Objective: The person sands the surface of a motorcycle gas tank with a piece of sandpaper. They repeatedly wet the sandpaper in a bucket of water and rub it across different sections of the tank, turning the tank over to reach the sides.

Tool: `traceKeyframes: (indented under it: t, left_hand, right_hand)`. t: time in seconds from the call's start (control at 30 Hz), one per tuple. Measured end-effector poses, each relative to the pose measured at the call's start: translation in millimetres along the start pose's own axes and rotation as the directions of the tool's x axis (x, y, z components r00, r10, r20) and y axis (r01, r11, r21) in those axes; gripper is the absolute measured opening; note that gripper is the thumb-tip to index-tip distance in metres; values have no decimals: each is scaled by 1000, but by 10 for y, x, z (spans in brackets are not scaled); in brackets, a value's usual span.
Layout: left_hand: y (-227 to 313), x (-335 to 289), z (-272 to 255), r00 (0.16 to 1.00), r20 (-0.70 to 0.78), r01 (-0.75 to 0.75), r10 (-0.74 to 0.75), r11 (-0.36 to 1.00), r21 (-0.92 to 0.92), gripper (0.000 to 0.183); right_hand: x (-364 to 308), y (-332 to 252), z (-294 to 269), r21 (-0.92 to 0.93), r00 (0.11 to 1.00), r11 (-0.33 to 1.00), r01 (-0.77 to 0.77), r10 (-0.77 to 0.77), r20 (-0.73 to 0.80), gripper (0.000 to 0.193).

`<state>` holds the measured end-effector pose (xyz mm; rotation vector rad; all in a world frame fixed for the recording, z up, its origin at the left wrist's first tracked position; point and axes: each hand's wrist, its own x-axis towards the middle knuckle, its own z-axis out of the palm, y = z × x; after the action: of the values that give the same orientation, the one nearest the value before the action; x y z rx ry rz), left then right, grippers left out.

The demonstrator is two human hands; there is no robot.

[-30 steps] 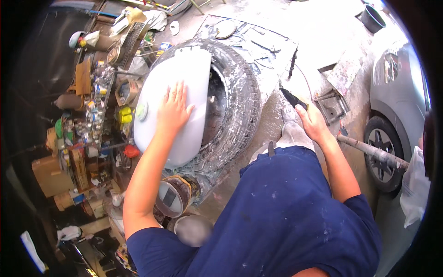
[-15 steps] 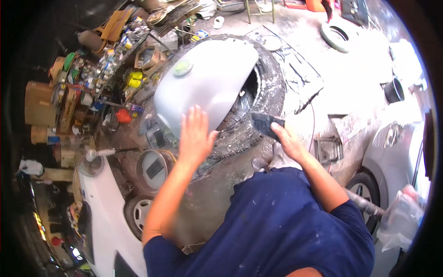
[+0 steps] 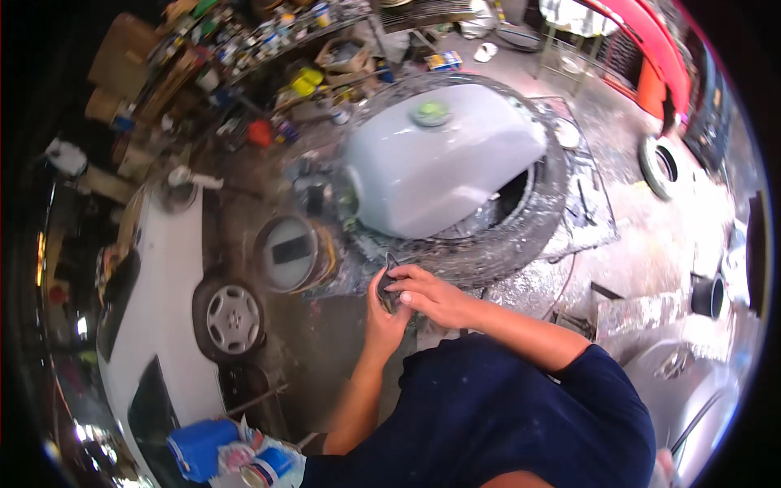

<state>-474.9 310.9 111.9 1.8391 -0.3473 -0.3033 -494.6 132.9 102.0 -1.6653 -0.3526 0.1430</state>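
Note:
My left hand [image 3: 381,324] and my right hand [image 3: 438,299] meet just in front of the tyre, both closed on a small piece of black sandpaper [image 3: 391,286]. It looks bent or folded between the fingers, which hide part of it. Beyond them a grey motorcycle fuel tank [image 3: 439,175], with a greenish round cap area on top, rests on a large black tyre [image 3: 504,259] lying flat. Neither hand touches the tank. Left of the hands stands a bucket [image 3: 324,259] of cloudy liquid with a dark rectangular piece [image 3: 291,250] in it.
A white car [image 3: 175,268] is along the left side, a silver one [image 3: 683,390] at the lower right. Cluttered shelves [image 3: 281,41] fill the back left. A blue container [image 3: 203,447] sits at the lower left; a small tyre [image 3: 659,167] lies at the right.
My left hand has come off the tank, back toward my body. My right hand has brought the sandpaper to it, and both now grip it. The view has shifted left.

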Motion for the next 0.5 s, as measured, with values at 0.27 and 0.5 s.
traceKeyframes:
  t: [0.27,0.5]
  left_hand:
    - [-457,176,-1471,865,-469,77,-178,971,-226,43]
    - [-1182,998,-2715,974,38,94,-224,553,828,42]
  right_hand:
    - [1254,38,524,-359,988,926,119,-73,137,39]
    - [3106,915,1588,-729,957,621,287,-212,197,46]
